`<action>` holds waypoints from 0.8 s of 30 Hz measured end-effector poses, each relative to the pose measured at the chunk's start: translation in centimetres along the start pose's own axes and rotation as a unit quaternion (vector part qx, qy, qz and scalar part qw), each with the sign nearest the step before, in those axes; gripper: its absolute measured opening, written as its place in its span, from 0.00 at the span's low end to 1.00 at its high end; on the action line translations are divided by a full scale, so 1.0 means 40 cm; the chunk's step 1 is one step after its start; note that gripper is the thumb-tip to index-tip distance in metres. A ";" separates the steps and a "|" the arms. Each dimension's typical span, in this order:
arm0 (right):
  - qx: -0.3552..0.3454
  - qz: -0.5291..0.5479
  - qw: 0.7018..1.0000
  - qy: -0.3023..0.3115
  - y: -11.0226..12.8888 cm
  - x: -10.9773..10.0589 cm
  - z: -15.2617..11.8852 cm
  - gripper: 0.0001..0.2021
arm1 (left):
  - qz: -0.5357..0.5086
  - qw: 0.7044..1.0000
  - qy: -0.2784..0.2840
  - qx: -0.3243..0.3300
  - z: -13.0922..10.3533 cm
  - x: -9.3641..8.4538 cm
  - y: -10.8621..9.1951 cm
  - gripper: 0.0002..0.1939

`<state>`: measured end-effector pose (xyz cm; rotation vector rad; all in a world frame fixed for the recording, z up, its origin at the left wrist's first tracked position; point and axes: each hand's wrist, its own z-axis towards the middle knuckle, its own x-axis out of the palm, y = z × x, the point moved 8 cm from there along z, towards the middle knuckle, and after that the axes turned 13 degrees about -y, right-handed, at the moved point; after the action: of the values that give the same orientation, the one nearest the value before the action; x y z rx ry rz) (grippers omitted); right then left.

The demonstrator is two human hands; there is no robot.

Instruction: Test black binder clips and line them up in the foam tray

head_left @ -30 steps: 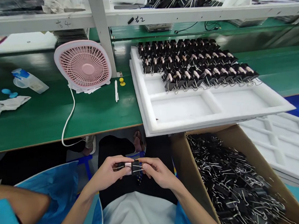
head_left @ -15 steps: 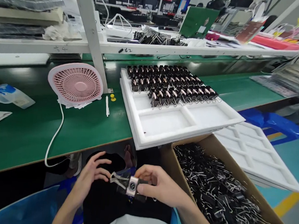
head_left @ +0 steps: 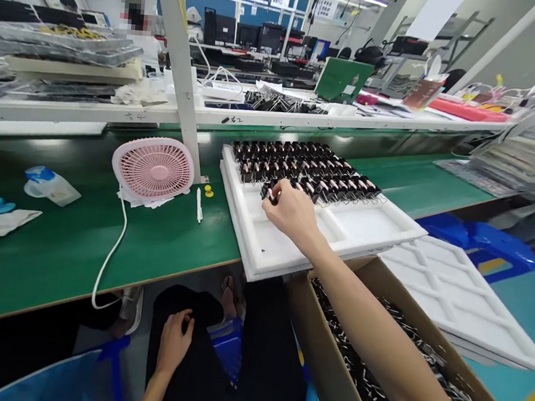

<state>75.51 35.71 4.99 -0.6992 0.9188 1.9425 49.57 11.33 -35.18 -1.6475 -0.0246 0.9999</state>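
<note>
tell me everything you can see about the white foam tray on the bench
The white foam tray looks like soft moulded foam, divided by raised ribs into shallow rectangular compartments. It lies flat on the green bench, its near edge overhanging. Rows of black binder clips fill the far compartments; the near ones are bare. The right hand reaches over it at the clips.

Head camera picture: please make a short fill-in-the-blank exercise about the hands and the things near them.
1. The right hand sets a binder clip into the ____ foam tray.
2. The left hand rests on the person's ____.
3. The fan on the green table is ____.
4. Loose clips fill the ____ box.

Missing words: white; lap; pink; cardboard
</note>
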 end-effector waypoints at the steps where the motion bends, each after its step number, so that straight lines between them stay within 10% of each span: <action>1: -0.005 -0.030 0.999 0.009 0.003 0.014 0.006 0.08 | 0.006 1.000 0.002 0.006 -0.001 0.000 0.005 0.31; 15: -0.066 -0.131 0.989 0.013 0.020 0.042 0.017 0.09 | 0.035 0.999 0.024 0.005 0.005 0.013 0.045 0.33; 20: -0.134 0.114 0.961 -0.211 0.000 -0.146 -0.070 0.10 | 0.036 0.999 0.012 0.002 0.007 0.008 0.046 0.33; 24: 0.007 0.142 0.884 -0.445 -0.260 -0.274 -0.208 0.14 | 0.033 0.999 0.012 0.015 0.013 0.009 0.045 0.31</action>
<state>90.81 27.77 4.97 0.3820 0.4493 2.1681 48.64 11.29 -36.86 -1.6429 0.0616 1.0256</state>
